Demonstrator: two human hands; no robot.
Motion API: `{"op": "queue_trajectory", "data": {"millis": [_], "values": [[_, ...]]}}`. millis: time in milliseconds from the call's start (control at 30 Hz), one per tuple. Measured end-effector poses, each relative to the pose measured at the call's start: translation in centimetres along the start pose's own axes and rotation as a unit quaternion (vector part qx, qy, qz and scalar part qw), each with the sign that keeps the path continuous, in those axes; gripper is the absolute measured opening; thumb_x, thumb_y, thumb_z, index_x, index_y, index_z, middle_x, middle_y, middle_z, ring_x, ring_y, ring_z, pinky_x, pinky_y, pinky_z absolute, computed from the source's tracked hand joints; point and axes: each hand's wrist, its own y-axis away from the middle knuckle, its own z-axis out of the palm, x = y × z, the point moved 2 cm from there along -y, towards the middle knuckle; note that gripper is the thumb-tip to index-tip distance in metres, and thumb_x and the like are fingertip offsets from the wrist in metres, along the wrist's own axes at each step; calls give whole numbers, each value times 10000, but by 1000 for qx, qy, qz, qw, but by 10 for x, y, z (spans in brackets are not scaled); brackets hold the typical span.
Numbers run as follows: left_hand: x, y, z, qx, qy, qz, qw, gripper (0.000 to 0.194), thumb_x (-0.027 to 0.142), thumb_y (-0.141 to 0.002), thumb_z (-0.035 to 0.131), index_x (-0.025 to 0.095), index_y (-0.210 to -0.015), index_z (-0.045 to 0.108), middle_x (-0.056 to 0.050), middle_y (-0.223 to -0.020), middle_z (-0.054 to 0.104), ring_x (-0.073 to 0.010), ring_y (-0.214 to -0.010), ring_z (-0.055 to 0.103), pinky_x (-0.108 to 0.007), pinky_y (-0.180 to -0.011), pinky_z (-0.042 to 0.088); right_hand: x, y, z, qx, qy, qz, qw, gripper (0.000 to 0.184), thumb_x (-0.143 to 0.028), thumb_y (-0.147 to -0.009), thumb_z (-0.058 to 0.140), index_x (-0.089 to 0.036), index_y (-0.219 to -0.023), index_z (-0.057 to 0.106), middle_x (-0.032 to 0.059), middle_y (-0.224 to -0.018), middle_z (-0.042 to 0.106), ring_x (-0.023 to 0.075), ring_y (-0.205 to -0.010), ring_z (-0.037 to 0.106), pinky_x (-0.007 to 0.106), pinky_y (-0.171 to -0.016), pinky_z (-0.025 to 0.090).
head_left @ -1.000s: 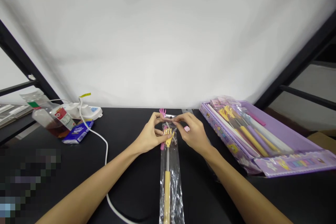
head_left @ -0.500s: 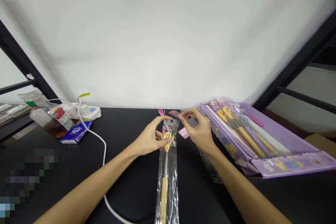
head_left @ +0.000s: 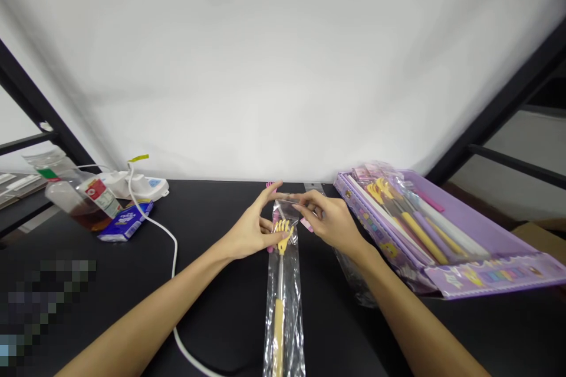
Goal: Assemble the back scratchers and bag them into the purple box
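A yellow hand-shaped back scratcher [head_left: 278, 312] with a metal shaft lies lengthwise inside a clear plastic bag [head_left: 292, 294]. My left hand [head_left: 252, 224] grips the bag's upper part, the thumb pressed on the scratcher's yellow claw and the index finger stretched upward. At the mouth of the bag my right hand [head_left: 331, 218] pinches a small thin card [head_left: 290, 197], seen almost edge-on. Its far end reaches toward my left index finger; whether it is inside the bag I cannot tell. A pink back scratcher [head_left: 270, 187] is mostly hidden behind my left hand. Another pink card [head_left: 306, 224] shows below my right fingers.
On the right stands a purple display box [head_left: 469, 218] holding several bagged back scratchers. More clear plastic [head_left: 354, 277] lies beside my right forearm. At left are a bottle [head_left: 79, 194], a blue packet [head_left: 126, 222], a power strip [head_left: 150, 187] and a white cable [head_left: 174, 247].
My right hand has moved slightly left and down, bringing the card flat across the bag's mouth. My left index finger has risen; the thumb still holds the bag.
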Motion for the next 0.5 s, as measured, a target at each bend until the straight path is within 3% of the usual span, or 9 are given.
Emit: {"op": "queue_trajectory", "data": {"millis": [167, 400, 500], "values": [[2, 0, 0, 0, 11, -6, 1000, 968, 236, -774, 795, 443, -1536, 235, -174, -1591, 318, -61, -567, 665, -269, -518, 613, 6, 0, -4, 78, 52, -29, 995, 143, -323, -968, 585, -245, -1014, 695, 57, -968, 773, 165, -638, 640, 320, -647, 511], [0, 0, 1, 6, 0, 10, 1000, 607, 275, -794, 793, 308, -1213, 354, -126, -1520, 416, -48, -571, 651, -196, -476, 534, 6, -1, -7, 106, 2, 23, 994, 132, -355, -934, 634, -238, -887, 672, 31, -806, 742, 166, -628, 640, 314, -628, 518], [-1, 0, 3, -4, -17, 20, 1000, 517, 265, -820, 760, 284, -1169, 379, -116, -1506, 415, -31, -571, 632, -196, -499, 527, 7, -1, -8, 122, -23, 30, 992, 126, -352, -916, 658, -232, -880, 672, 23, -770, 713, 163, -637, 634, 313, -635, 518]]}}
